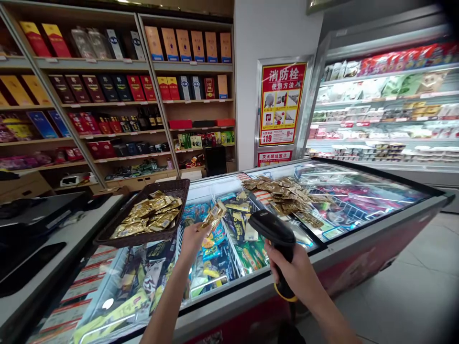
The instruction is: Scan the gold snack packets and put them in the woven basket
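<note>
Pinched in my left hand [192,237] is a gold foil packet [215,213], held up above the glass top of the chest freezer [304,253]. My right hand [292,267] grips a black barcode scanner [274,228] by its handle, its head turned toward the packet. Left of the packet, a dark brown woven basket [184,191] holds a pile of similar gold packets [152,215]. Another heap of gold-brown packets [287,193] lies on the freezer glass beyond the scanner.
Under the glass, wire baskets hold colourful ice cream packets [211,253]. A counter [82,234] with black equipment borders the left. Shelves of boxed goods [114,88] line the back wall. A red poster [283,102] and a lit refrigerated display [387,114] stand behind.
</note>
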`<move>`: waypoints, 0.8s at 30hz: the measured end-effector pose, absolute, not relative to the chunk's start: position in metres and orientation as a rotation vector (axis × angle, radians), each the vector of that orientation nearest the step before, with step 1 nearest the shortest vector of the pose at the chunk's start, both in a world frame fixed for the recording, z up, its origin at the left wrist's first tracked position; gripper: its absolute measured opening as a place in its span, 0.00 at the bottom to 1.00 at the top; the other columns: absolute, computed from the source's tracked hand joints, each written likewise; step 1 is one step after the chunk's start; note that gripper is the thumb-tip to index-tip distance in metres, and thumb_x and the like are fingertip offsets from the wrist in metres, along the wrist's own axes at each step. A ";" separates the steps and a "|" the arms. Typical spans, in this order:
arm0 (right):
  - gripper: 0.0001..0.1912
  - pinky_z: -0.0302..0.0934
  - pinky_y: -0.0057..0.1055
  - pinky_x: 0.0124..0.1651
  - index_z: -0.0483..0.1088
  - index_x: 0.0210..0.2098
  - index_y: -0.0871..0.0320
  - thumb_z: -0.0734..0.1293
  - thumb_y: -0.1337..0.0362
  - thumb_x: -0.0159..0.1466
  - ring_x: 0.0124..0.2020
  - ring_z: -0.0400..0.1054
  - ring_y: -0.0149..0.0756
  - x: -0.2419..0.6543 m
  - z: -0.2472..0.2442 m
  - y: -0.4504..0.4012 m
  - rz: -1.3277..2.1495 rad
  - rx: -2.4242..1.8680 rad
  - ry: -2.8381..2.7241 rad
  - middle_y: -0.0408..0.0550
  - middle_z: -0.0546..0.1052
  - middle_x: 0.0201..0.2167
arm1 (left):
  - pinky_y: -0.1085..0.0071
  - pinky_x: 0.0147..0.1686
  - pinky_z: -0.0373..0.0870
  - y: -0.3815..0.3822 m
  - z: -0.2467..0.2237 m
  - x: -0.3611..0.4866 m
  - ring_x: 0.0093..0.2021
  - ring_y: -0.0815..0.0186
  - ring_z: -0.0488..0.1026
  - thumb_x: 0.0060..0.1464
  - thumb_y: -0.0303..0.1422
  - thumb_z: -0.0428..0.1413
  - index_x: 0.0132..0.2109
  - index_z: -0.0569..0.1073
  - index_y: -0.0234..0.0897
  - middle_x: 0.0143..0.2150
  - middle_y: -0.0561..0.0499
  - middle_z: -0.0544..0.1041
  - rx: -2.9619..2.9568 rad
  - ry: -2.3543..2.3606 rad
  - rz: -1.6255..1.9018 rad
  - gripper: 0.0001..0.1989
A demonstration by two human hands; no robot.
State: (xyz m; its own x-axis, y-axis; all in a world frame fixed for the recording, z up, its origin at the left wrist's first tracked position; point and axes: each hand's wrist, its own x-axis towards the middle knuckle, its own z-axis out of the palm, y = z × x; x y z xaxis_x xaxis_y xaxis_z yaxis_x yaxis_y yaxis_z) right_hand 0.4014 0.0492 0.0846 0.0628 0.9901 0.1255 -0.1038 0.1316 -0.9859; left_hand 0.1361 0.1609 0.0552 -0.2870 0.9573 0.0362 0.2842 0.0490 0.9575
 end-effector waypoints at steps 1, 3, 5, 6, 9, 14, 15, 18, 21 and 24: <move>0.25 0.55 0.28 0.18 0.72 0.33 0.59 0.73 0.41 0.60 0.12 0.58 0.29 0.398 0.082 0.044 1.130 -1.062 -1.142 0.37 0.65 0.14 | 0.67 0.34 0.69 0.156 0.063 0.134 0.34 0.55 0.78 0.39 0.48 0.70 0.40 0.84 0.31 0.31 0.45 0.82 1.245 1.595 1.307 0.26; 0.25 0.55 0.29 0.18 0.72 0.33 0.59 0.72 0.41 0.61 0.12 0.58 0.29 0.389 0.078 0.034 1.151 -1.054 -1.126 0.37 0.65 0.13 | 0.68 0.33 0.69 0.147 0.077 0.134 0.32 0.57 0.76 0.36 0.47 0.71 0.40 0.85 0.31 0.31 0.45 0.82 1.223 1.519 1.344 0.27; 0.25 0.56 0.29 0.18 0.72 0.34 0.59 0.72 0.41 0.62 0.12 0.59 0.30 0.379 0.077 0.026 1.171 -1.046 -1.112 0.37 0.65 0.13 | 0.69 0.31 0.66 0.140 0.089 0.136 0.31 0.59 0.75 0.34 0.47 0.71 0.37 0.85 0.31 0.31 0.46 0.82 1.234 1.497 1.359 0.26; 0.24 0.56 0.29 0.18 0.71 0.33 0.58 0.72 0.41 0.62 0.12 0.59 0.31 0.375 0.078 0.024 1.178 -1.046 -1.117 0.37 0.64 0.13 | 0.69 0.30 0.65 0.137 0.093 0.138 0.30 0.60 0.74 0.33 0.47 0.71 0.36 0.85 0.31 0.30 0.47 0.82 1.244 1.494 1.367 0.25; 0.24 0.55 0.29 0.19 0.70 0.30 0.58 0.72 0.42 0.62 0.13 0.59 0.31 0.365 0.084 0.023 1.180 -1.045 -1.171 0.37 0.63 0.12 | 0.70 0.31 0.64 0.132 0.101 0.140 0.29 0.62 0.73 0.35 0.47 0.71 0.32 0.84 0.32 0.28 0.48 0.80 1.285 1.479 1.396 0.23; 0.25 0.54 0.28 0.17 0.69 0.30 0.57 0.70 0.40 0.62 0.12 0.59 0.31 0.359 0.092 0.031 1.188 -1.038 -1.201 0.36 0.62 0.13 | 0.68 0.34 0.66 0.129 0.104 0.132 0.33 0.58 0.76 0.37 0.48 0.71 0.38 0.84 0.31 0.31 0.46 0.82 1.322 1.466 1.410 0.25; 0.25 0.55 0.28 0.17 0.69 0.30 0.57 0.69 0.40 0.63 0.12 0.59 0.31 0.358 0.093 0.031 1.185 -1.039 -1.218 0.35 0.62 0.12 | 0.68 0.34 0.66 0.128 0.104 0.130 0.34 0.58 0.76 0.37 0.48 0.71 0.38 0.84 0.31 0.31 0.46 0.82 1.326 1.474 1.409 0.25; 0.25 0.55 0.27 0.17 0.69 0.28 0.57 0.69 0.41 0.63 0.11 0.59 0.30 0.357 0.094 0.031 1.201 -1.037 -1.242 0.36 0.62 0.11 | 0.68 0.33 0.67 0.126 0.104 0.126 0.33 0.58 0.75 0.39 0.49 0.70 0.35 0.83 0.32 0.30 0.47 0.80 1.358 1.488 1.416 0.23; 0.24 0.56 0.27 0.17 0.67 0.27 0.56 0.70 0.42 0.62 0.11 0.58 0.29 0.357 0.094 0.028 1.244 -1.017 -1.192 0.35 0.63 0.12 | 0.69 0.29 0.65 0.124 0.105 0.123 0.30 0.60 0.73 0.41 0.49 0.69 0.34 0.82 0.33 0.27 0.48 0.78 1.389 1.524 1.425 0.22; 0.24 0.56 0.27 0.17 0.67 0.26 0.56 0.72 0.42 0.61 0.12 0.58 0.29 0.357 0.093 0.023 1.278 -0.991 -1.159 0.35 0.62 0.12 | 0.70 0.26 0.62 0.125 0.102 0.122 0.26 0.63 0.69 0.42 0.49 0.68 0.34 0.82 0.33 0.25 0.50 0.76 1.388 1.578 1.449 0.22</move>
State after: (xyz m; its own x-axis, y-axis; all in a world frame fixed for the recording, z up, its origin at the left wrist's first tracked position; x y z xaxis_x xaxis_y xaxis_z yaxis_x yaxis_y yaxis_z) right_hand 0.3571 0.0232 0.0932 -0.0578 0.9950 0.0818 -0.1783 0.0703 -0.9815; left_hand 0.1222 0.1251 0.1020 -0.2901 0.9309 0.2219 0.2999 -0.1318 0.9448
